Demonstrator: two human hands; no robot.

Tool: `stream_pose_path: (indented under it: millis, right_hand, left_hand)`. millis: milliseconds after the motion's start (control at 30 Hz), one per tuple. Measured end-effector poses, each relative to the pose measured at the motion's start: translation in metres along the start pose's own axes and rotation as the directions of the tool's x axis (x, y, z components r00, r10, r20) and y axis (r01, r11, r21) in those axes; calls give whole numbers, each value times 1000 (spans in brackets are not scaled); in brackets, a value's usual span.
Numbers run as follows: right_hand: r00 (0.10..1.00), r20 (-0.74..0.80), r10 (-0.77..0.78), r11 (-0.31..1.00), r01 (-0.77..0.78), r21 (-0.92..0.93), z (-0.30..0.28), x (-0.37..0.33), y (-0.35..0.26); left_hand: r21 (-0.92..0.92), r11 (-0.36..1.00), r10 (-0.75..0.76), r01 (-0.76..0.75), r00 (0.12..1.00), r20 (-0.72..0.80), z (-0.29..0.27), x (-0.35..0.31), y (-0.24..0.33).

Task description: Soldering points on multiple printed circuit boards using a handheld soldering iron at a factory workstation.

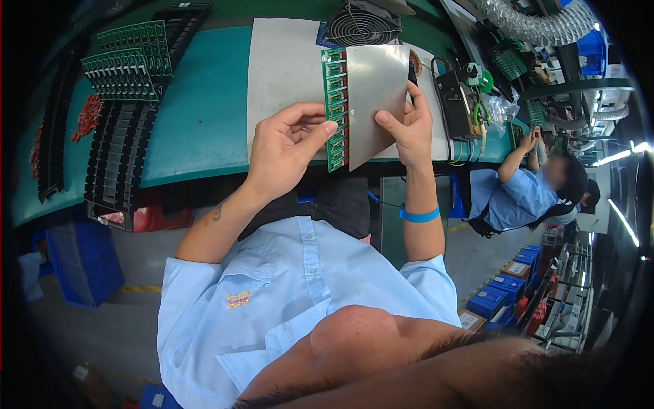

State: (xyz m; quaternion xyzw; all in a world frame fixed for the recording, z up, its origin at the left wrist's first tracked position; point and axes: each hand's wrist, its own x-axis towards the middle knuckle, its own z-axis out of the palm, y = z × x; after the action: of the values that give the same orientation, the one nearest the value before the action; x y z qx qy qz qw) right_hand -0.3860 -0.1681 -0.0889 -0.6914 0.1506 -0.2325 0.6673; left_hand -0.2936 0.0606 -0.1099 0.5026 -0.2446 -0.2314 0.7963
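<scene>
Fingers (317,139) of left hand (278,151) pinch one circuit-board panel (334,86) at left edge; right hand (413,131) grips one metal plate (376,82) at right edge. Desk (197,109) extends left toward two more panels (117,75).

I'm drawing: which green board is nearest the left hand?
The green board beside the grey metal plate; the left hand holds it. Other boards are farther away.

L hand (281,144) just left of metal plate (381,82), thumb pressing fwd, fingers curled; L forearm (235,218) slants up from plate's lower left. R hand (414,133) at plate's R edge, thumb on face; R forearm (422,235) near-vert. below.
</scene>
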Motion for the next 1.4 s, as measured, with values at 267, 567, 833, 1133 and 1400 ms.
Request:
stream_pose_path:
  millis: [267,567,833,1133,1400]
  right_hand:
    - [999,-28,-41,999,42,25,-2,-5,2]
    - [978,-11,-210,971,207,-117,-1,-20,5]
    - [955,-22,-297,953,295,-74,4,-17,-8]
    - [759,63,-649,661,602,-449,-19,-5,2]
    - [501,361,-786,167,736,-656,6,-13,28]
  left_hand:
    - [76,997,31,-30,999,-11,10,2,4]
    - [430,887,168,-168,985,39,9,17,4]
    - [553,755,336,-352,932,134,0,27,1]
    - [315,938,33,-147,940,340,-23,68,13]
    - [565,824,-366,51,808,462,-49,119,21]
